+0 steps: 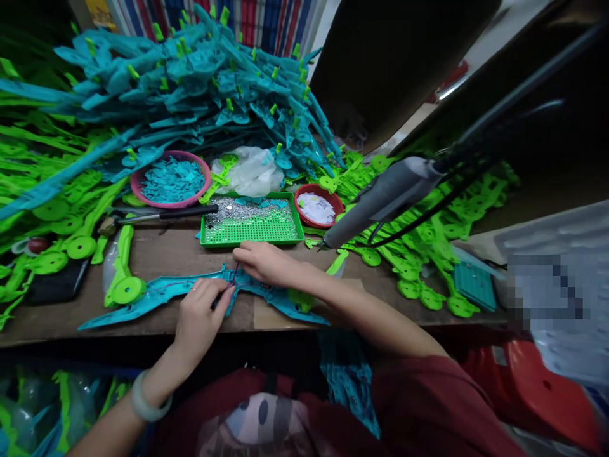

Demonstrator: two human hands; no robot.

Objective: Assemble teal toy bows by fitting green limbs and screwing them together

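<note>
A workshop, shown by heaped plastic parts point(204, 95), a hammer point(162, 214) and a power screwdriver point(380, 203).

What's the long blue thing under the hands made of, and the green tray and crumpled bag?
Blue thing: probably hard plastic, smooth, evenly coloured.
Green tray: likely plastic, slightly shiny, with neat holes.
Crumpled bag: seems thin plastic film, cloudy and wrinkly.

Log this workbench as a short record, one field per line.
Left hand: at the middle of the blue bow-shaped plastic part; exact grip unclear
Right hand: seems to pinch a thin dark strand above that part
Green perforated tray: many small metal pieces
Pink bowl: small blue plastic pieces
Red bowl: white pieces
Tools: hammer left of the tray; power screwdriver at right
Behind: heaped blue plastic parts
</note>
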